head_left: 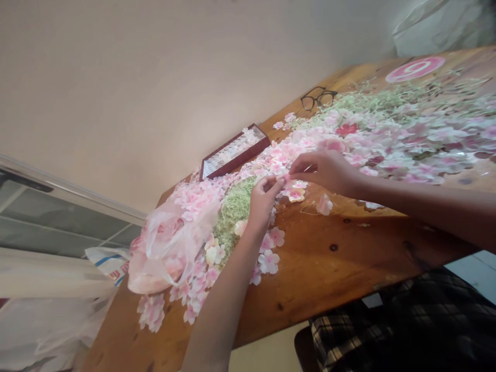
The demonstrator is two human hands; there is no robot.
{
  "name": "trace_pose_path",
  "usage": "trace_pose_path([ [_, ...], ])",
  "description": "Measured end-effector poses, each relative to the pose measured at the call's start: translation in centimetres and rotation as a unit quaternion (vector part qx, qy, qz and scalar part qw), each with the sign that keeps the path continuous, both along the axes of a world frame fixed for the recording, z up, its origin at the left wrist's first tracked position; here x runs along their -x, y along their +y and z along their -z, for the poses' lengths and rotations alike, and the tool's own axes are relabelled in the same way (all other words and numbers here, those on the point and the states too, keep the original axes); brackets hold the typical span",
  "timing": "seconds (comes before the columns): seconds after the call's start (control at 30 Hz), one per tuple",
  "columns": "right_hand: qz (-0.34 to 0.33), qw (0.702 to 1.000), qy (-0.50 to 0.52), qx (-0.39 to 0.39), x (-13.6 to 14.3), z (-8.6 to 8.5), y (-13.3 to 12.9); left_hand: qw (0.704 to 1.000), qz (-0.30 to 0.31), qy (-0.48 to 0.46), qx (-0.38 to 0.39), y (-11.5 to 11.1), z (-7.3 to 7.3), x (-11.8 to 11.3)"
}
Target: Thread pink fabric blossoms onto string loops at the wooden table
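Both hands meet over the wooden table, fingertips almost touching. My left hand [264, 199] is closed in a pinch on a small pink artificial flower [287, 178]. From the other side, my right hand [329, 169] pinches at the same flower with thumb and fingers; its grip is partly hidden. Just below the fingers lies a flower with a yellowish edge [296, 193]. A pale loose blossom [324, 204] rests on the wood under my right wrist. Left of my left hand is a heap of light green stems [235, 206], with pink and white petals around it.
A dark red box [232, 150] holding small pieces stands by the wall. A translucent bag [166, 248] of pink petals sits at the left. Glasses [318, 98] lie at the back. More petals [422, 139] and green stems [387, 101] cover the right side of the table [310, 274].
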State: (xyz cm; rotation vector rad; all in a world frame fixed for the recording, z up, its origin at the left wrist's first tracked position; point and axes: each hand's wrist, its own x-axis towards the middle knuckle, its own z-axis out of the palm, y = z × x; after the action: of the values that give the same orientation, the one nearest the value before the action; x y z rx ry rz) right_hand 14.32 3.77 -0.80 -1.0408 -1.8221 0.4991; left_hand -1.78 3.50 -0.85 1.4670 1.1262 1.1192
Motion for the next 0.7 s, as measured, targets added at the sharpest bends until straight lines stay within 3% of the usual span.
trace_pose_path([
  [0.2, -0.013, 0.999, -0.028, 0.016, 0.04, -0.44, -0.39, 1.000, 0.018, -0.007, -0.005, -0.09, 0.01, -0.10],
  [0.43, 0.016, 0.997, -0.036, 0.063, 0.09, -0.55, -0.23, 1.000, 0.026, -0.002, 0.001, -0.16, -0.25, -0.09],
  [0.7, -0.034, 0.983, 0.002, 0.183, -0.21, -0.50, 0.46, 1.000, 0.017, -0.019, 0.002, -0.01, -0.38, -0.02],
])
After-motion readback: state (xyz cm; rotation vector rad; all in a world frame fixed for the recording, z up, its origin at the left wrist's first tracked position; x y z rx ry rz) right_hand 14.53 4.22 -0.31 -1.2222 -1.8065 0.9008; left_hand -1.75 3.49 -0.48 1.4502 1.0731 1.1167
